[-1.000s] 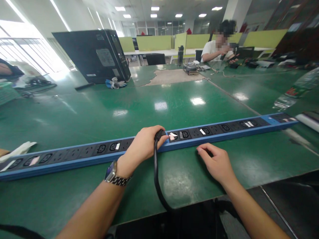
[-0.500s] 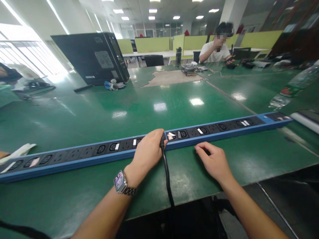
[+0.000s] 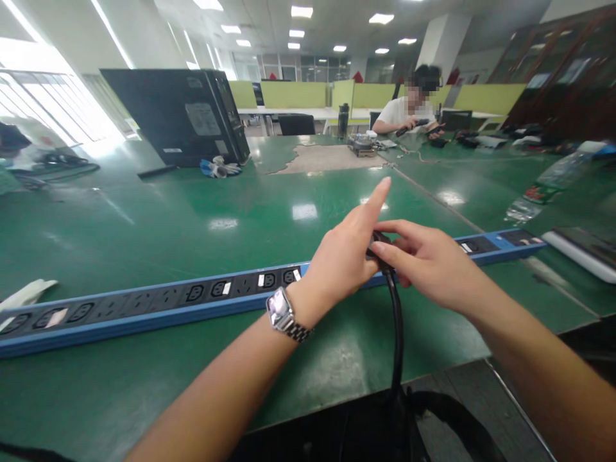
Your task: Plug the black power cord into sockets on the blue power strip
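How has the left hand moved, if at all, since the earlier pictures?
Yes: the left hand has moved right along the blue power strip, towards the right hand.

My left hand (image 3: 344, 256) and right hand (image 3: 423, 260) meet at the plug (image 3: 378, 242) of a black cable (image 3: 397, 327), above the blue-edged power strip (image 3: 183, 298); the left index finger points up and away. The cable hangs over the near edge of the green table (image 3: 192, 378). A watch (image 3: 280, 309) encircles my left wrist. Beyond the strip, left: computer case (image 3: 178, 119), with gloves (image 3: 220, 168) at its foot. Right: bottle (image 3: 551, 183), tilted. Far side: a person (image 3: 409, 112) holding a dark object.
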### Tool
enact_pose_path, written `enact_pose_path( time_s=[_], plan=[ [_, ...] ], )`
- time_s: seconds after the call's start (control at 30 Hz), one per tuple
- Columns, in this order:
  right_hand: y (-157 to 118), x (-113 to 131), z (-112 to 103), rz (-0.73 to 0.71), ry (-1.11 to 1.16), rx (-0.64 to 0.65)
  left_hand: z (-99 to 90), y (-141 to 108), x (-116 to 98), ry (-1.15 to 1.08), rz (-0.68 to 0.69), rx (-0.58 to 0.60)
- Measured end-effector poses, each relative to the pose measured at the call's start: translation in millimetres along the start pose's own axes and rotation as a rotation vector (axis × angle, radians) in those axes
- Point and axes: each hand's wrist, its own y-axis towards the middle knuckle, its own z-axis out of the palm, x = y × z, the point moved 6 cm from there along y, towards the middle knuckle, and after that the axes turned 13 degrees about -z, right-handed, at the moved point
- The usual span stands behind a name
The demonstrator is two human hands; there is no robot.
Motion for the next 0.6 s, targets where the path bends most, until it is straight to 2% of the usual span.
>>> enact_pose_path(
  time_s=[0.07,0.13,0.23,0.3,0.43,0.6],
  plan=[
    [8.2,-10.7,-4.1,0.005,-0.186,0.07,2.7,-4.3,20.2,0.006,-0.041,0.015],
    [10.9,-31.8,-5.5,0.03,-0.335,0.088,-1.9,-19.4,50.6,0.11,-0.147,0.008],
    [14.7,-54.6,-3.9,0.007,-0.484,0.099,-19.8,-54.9,97.4,0.34,-0.365,-0.045],
    [20.4,-56.3,-0.6,-0.044,-0.549,0.124,-31.2,-77.3,117.0,0.464,-0.457,-0.052],
    [30.7,-45.3,9.3,-0.088,-0.676,0.211,-41.1,-99.4,128.7,0.55,-0.514,-0.032],
    [25.9,-39.9,20.0,-0.064,-0.867,0.36,-38.1,-100.6,125.4,0.574,-0.492,-0.056]
  ],
)
